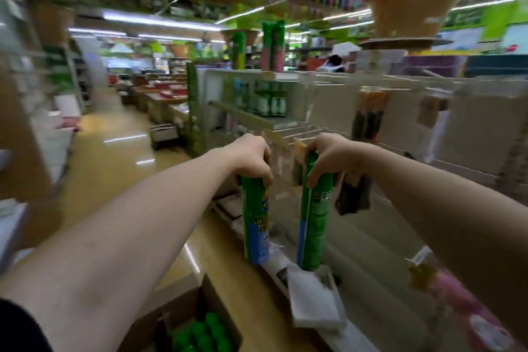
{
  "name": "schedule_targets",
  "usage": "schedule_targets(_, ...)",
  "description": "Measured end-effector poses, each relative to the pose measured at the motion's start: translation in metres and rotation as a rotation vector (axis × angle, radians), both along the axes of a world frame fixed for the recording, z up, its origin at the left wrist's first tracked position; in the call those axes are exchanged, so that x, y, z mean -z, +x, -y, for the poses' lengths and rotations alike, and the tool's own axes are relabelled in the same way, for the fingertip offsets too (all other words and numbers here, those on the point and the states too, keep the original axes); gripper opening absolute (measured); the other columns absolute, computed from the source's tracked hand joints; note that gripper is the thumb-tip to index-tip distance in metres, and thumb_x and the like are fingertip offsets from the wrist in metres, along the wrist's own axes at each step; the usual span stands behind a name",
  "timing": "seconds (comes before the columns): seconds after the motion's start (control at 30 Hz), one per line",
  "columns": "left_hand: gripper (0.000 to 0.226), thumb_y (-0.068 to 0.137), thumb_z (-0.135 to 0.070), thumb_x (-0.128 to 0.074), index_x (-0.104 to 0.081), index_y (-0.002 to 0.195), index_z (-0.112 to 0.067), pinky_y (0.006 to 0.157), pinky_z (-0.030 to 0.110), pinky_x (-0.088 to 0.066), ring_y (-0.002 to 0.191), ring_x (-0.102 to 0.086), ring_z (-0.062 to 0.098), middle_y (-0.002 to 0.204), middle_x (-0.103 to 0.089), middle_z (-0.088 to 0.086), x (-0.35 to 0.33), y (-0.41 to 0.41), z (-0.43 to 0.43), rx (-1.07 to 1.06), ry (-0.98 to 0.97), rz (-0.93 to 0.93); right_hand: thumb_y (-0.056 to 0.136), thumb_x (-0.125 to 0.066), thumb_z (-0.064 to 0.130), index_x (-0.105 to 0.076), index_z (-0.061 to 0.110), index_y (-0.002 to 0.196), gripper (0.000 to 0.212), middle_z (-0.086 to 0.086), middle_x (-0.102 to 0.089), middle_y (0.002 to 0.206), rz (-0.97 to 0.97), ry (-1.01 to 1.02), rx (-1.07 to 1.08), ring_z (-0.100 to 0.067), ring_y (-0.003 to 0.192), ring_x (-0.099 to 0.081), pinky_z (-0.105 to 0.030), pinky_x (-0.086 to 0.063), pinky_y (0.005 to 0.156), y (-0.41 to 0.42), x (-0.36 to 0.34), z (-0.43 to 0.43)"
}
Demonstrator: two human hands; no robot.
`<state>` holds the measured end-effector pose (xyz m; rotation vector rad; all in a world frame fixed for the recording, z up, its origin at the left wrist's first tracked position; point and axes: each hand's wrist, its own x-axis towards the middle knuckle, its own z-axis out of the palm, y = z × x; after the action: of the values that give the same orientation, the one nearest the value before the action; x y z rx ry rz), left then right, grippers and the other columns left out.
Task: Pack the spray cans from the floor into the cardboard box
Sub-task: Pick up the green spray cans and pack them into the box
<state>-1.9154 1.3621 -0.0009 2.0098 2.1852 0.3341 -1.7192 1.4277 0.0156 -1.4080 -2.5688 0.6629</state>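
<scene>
The left spray can (255, 220) hangs upright, its top gripped by the curled fingers of the left hand (251, 158). The right spray can (314, 217) is gripped likewise by the right hand (331, 158). Below them, the cardboard box (211, 291) on the floor (114, 157) holds green caps (203, 334).

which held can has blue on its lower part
The left can, gripped by the left hand: its lower part is blue. The right can, in the right hand, is almost all green.
</scene>
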Motion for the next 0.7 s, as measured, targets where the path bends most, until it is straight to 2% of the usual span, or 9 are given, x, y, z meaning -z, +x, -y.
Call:
schedule_targets(0.23, 0.029, 0.067, -0.025, -0.091, -0.073, 0.087, -0.014, 0.050, 0.042, -0.062, 0.077, -0.069, 0.029, 0.093, -0.066, 0.010, 0.020, -0.108, 0.017, -0.268, -0.031, 0.063, 0.061, -0.096, 0.014, -0.068, 0.006, 0.103, 0.051, -0.013, -0.064, 0.102, 0.057, 0.001, -0.242, -0.031, 0.084, -0.070, -0.044, -0.063, 0.056, -0.144, 0.026, -0.028)
schedule_targets(0.37, 0.030, 0.069, -0.023, -0.090, -0.072, 0.092, -0.012, 0.055, 0.044, -0.063, 0.078, -0.070, 0.029, 0.093, -0.067, 0.011, 0.035, -0.160, 0.018, -0.411, -0.050, 0.092, 0.063, -0.094, 0.011, -0.065, 0.008, 0.103, 0.050, -0.013, -0.062, 0.104, 0.065, -0.060, -0.372, -0.033, 0.085, -0.070, -0.039, -0.061, 0.053, -0.219, 0.042, -0.044)
schedule_targets(0.53, 0.030, 0.072, -0.024, -0.088, -0.070, 0.094, -0.014, 0.058, 0.040, -0.064, 0.080, -0.071, 0.027, 0.094, -0.069, 0.010, 0.046, -0.225, 0.011, -0.569, -0.080, 0.118, 0.066, -0.092, 0.010, -0.062, 0.009, 0.110, 0.054, -0.011, -0.062, 0.106, 0.127, -0.114, -0.555, -0.032, 0.087, -0.069, -0.037, -0.061, 0.054, -0.311, 0.054, -0.067)
schedule_targets(0.7, 0.030, 0.073, -0.025, -0.089, -0.069, 0.093, -0.015, 0.058, 0.039, -0.064, 0.079, -0.071, 0.025, 0.094, -0.068, 0.008, 0.056, -0.277, 0.011, -0.724, -0.107, 0.146, 0.065, -0.092, 0.010, -0.062, 0.006, 0.115, 0.059, -0.013, -0.064, 0.108, 0.206, -0.123, -0.731, -0.033, 0.090, -0.070, -0.043, -0.064, 0.063, -0.389, 0.072, -0.080)
